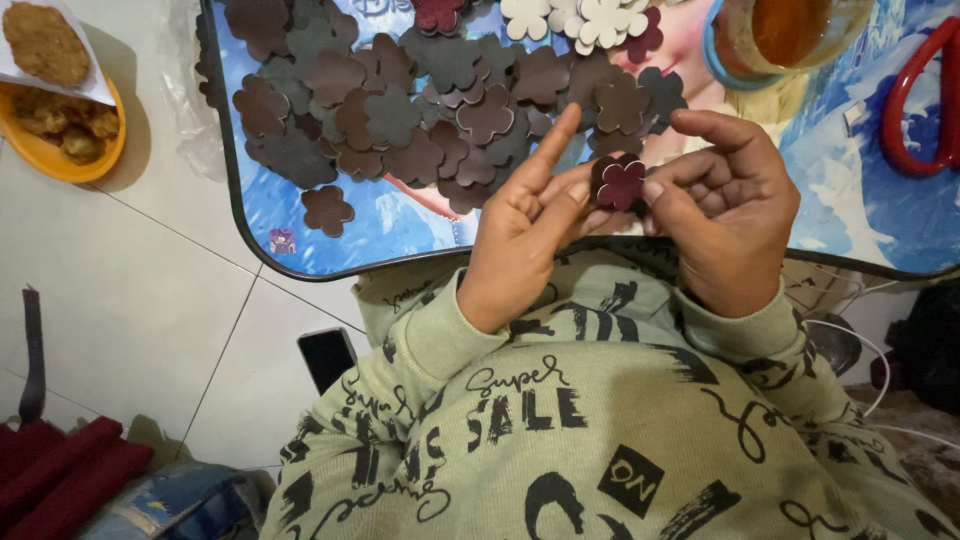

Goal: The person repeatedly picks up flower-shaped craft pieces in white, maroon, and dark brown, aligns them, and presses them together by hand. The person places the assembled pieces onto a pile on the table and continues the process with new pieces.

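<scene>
At your far left sits an orange bowl (50,155) of fried food, with a breaded patty (44,43) on paper above it. A glass of amber drink (790,35) stands at the top right of the picture-printed tray (400,225), beside a red handle (915,100). A dark phone (327,357) lies on the tiled floor (130,290), red cloth (55,475) at the lower left.

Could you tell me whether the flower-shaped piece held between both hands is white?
No, the flower piece pinched between the left hand and right hand is dark maroon.
</scene>
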